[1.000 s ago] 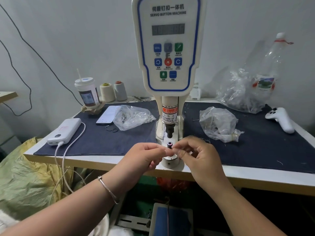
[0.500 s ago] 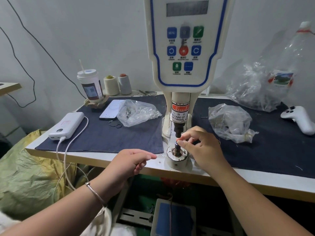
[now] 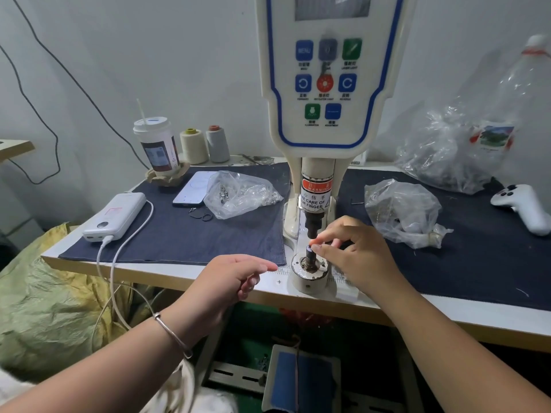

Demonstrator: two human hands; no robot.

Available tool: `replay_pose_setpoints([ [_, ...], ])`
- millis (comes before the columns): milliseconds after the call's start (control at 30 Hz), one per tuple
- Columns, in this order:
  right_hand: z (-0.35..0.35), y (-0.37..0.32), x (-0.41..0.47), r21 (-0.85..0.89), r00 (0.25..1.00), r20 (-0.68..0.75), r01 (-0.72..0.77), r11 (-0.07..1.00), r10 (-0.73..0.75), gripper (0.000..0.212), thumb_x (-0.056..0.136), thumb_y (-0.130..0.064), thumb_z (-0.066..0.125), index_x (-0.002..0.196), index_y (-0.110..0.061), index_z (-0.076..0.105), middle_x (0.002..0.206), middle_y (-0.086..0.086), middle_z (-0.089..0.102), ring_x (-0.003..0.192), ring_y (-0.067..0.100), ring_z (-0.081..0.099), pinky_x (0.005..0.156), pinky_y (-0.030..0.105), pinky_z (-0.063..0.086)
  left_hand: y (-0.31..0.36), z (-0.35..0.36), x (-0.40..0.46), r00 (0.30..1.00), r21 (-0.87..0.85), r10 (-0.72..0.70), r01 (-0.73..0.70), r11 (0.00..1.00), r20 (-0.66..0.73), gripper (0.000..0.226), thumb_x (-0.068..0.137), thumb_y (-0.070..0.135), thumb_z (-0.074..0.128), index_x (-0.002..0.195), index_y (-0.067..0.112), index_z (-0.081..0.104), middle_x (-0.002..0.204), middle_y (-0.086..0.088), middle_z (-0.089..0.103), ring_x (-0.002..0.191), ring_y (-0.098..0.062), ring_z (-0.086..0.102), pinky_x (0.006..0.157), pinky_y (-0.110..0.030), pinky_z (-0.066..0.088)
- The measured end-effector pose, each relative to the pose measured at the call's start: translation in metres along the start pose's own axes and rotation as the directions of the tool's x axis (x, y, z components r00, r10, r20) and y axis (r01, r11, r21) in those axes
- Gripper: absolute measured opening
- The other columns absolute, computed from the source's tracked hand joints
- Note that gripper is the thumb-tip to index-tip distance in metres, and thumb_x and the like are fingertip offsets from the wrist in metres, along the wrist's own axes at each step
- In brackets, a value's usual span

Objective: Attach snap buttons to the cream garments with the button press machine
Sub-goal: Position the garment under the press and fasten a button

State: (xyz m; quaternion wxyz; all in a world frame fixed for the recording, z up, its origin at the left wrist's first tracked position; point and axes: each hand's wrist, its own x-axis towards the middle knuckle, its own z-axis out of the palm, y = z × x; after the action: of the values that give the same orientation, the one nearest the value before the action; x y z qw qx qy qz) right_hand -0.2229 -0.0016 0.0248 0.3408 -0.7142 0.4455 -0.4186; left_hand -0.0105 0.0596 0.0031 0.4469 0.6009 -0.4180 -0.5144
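- The button press machine point(image 3: 326, 93) stands upright at the middle of the table point(image 3: 167, 274), its control panel facing the camera and its dark upper punch point(image 3: 313, 225) hanging just above the round lower die base point(image 3: 310, 271) at the table's front edge.
- A small dark cylindrical die piece point(image 3: 310, 253) stands upright in the centre of that base, directly under the punch.
- The right hand point(image 3: 356, 254) pinches the top of the die piece between thumb and forefinger, the other fingers curled behind.
- The left hand point(image 3: 229, 281) hovers just left of the base, over the table's edge, relaxed and holding nothing, its forefinger pointing toward the base; a thin bracelet point(image 3: 173, 335) circles its wrist.
- Cream fabric point(image 3: 176, 389) shows at the bottom edge below the left forearm; whether it is a garment cannot be told.
- A dark cloth point(image 3: 179, 234) covers the table on both sides of the machine.
- On the left part lie a clear bag of small metal parts point(image 3: 238, 193), a phone point(image 3: 193, 189) and a white power bank point(image 3: 116, 216) with its cable.
- On the right part lie a crumpled clear bag point(image 3: 402, 210) and a white controller point(image 3: 521, 207).
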Motion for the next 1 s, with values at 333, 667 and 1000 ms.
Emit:
replay_pose_setpoints([
  [333,-0.005,-0.006,-0.015,-0.067,0.996,-0.081,0.036,0.997,-0.042,0.004,0.080,-0.012,0.078,0.079,-0.016,0.077,0.079,-0.006,0.064,0.063,0.005,0.054,0.058,0.010,0.041,0.018,-0.018,-0.017,0.998,0.042,0.034,-0.032,0.999,-0.056,0.030,0.094,0.006,0.057,0.082,0.017,0.083,0.054,0.007,0.047,0.047,-0.004,0.037,0.046,-0.013,0.031],
  [667,0.088,-0.078,-0.109,0.034,0.908,0.308,0.288,0.957,-0.284,0.023,0.074,-0.016,0.082,0.062,-0.027,0.065,0.068,-0.016,0.065,0.063,0.006,0.059,0.053,0.015,0.043,0.021,-0.148,-0.183,0.895,0.436,0.181,0.017,0.900,-0.409,0.023,0.092,0.024,0.071,0.070,0.018,0.067,0.059,0.010,0.060,0.054,-0.004,0.050,0.053,-0.011,0.041],
  [1000,0.231,-0.115,-0.172,-0.290,0.793,0.608,0.201,0.936,0.018,0.054,0.083,-0.046,0.069,0.122,-0.016,0.048,0.115,0.004,0.055,0.104,0.023,0.056,0.089,0.045,0.049,-0.099,-0.230,-0.308,0.792,0.661,-0.166,0.589,0.465,-0.588,0.047,0.087,0.056,0.067,0.103,0.012,0.067,0.101,-0.002,0.069,0.090,-0.019,0.062,0.082,-0.037,0.052],
])
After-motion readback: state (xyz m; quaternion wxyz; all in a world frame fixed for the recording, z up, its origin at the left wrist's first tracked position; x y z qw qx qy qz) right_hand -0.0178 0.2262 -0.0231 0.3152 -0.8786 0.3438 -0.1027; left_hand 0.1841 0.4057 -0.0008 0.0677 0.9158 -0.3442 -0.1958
